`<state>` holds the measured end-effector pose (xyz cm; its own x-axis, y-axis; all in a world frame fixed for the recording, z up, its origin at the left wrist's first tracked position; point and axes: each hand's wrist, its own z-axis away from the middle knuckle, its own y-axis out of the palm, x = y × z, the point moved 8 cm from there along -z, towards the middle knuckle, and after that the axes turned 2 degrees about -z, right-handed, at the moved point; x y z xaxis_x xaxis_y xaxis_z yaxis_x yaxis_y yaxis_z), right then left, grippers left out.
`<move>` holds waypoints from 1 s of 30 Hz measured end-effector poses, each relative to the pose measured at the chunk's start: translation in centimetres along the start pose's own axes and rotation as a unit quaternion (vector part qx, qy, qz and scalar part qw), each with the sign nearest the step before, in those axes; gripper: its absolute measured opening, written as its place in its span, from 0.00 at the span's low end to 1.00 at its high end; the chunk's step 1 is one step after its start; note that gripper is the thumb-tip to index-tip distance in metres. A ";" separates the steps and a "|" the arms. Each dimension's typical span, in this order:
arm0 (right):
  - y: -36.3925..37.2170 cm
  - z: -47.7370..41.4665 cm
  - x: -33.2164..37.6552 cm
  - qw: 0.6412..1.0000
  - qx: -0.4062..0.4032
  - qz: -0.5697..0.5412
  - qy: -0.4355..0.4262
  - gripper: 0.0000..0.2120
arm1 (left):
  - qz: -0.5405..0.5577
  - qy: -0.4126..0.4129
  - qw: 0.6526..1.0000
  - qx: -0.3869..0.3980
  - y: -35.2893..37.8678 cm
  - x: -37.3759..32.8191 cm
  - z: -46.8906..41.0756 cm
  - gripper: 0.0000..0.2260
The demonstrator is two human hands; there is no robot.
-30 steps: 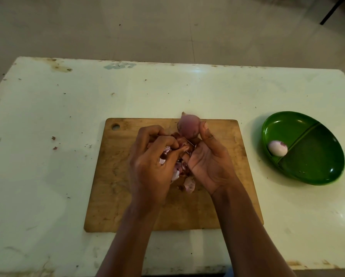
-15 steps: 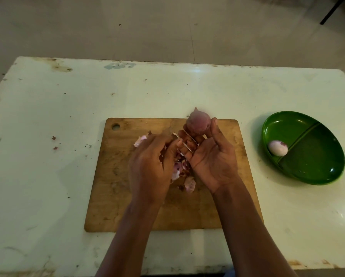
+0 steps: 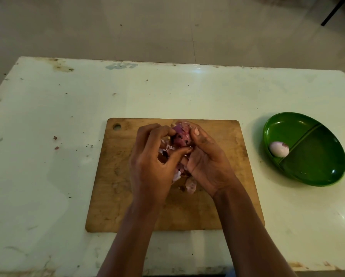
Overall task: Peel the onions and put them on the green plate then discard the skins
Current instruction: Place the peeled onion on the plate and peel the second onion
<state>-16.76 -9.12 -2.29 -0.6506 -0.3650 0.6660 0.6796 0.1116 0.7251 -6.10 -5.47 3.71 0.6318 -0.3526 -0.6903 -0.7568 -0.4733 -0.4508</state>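
Above the wooden cutting board (image 3: 217, 206), both hands meet around a purple onion (image 3: 181, 135). My right hand (image 3: 207, 162) grips it from the right, thumb up against its side. My left hand (image 3: 153, 158) curls its fingers onto the onion's left side, pinching at its skin. Loose pink and white skins (image 3: 190, 184) lie on the board under the hands, partly hidden. A peeled, pale onion (image 3: 279, 149) sits in the left compartment of the green divided plate (image 3: 317, 168) at the right.
The white, stained table (image 3: 47, 156) spreads around the board, with its front edge near me and tiled floor beyond its far edge. A dark leg of some furniture (image 3: 332, 12) shows at the top right.
My left hand has come back up from the skins to the onion. The right hand has drawn the onion slightly toward me and turned it.
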 end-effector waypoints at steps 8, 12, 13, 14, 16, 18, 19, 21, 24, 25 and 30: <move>-0.2 -0.1 -0.1 1.000 0.004 0.009 0.007 0.32 | -0.004 -0.006 1.000 -0.003 0.0 0.2 0.0 0.14; -0.2 -0.1 -0.2 1.000 0.004 -0.001 0.009 0.30 | -0.016 0.010 1.000 -0.008 0.1 -0.1 0.1 0.11; -0.2 -0.1 -0.2 1.000 0.006 -0.001 0.008 0.30 | -0.012 0.007 1.000 -0.014 0.0 0.0 0.1 0.12; -0.2 -0.1 -0.1 1.000 0.007 -0.001 0.007 0.31 | -0.007 0.004 1.000 -0.020 -0.1 0.1 0.0 0.13; -0.1 -0.1 -0.1 1.000 0.009 0.001 0.005 0.33 | 0.001 -0.001 1.000 -0.024 -0.2 0.2 0.0 0.16; 0.0 0.0 0.0 1.000 0.011 0.000 0.005 0.33 | 0.000 -0.001 1.000 -0.018 -0.1 0.2 0.0 0.16; 0.0 0.0 0.0 1.000 0.012 -0.001 0.005 0.33 | -0.002 -0.002 1.000 -0.015 0.0 0.3 0.0 0.16; 0.0 0.0 0.0 1.000 0.013 -0.003 0.005 0.33 | -0.002 -0.005 1.000 -0.010 0.1 0.3 0.1 0.17; -0.1 0.0 0.0 1.000 0.011 0.006 0.004 0.33 | -0.002 -0.010 1.000 -0.006 0.3 0.4 0.1 0.16; -0.1 0.0 0.0 1.000 0.012 0.008 0.004 0.33 | -0.003 -0.010 1.000 -0.006 0.3 0.4 0.1 0.16; -0.1 -0.1 0.0 1.000 0.021 0.006 0.001 0.27 | -0.011 -0.005 1.000 -0.008 0.2 0.3 0.1 0.15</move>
<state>-16.80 -9.19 -2.40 -0.6418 -0.3656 0.6742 0.6723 0.1548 0.7239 -6.10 -5.58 3.29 0.6459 -0.3339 -0.6866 -0.7404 -0.4934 -0.4566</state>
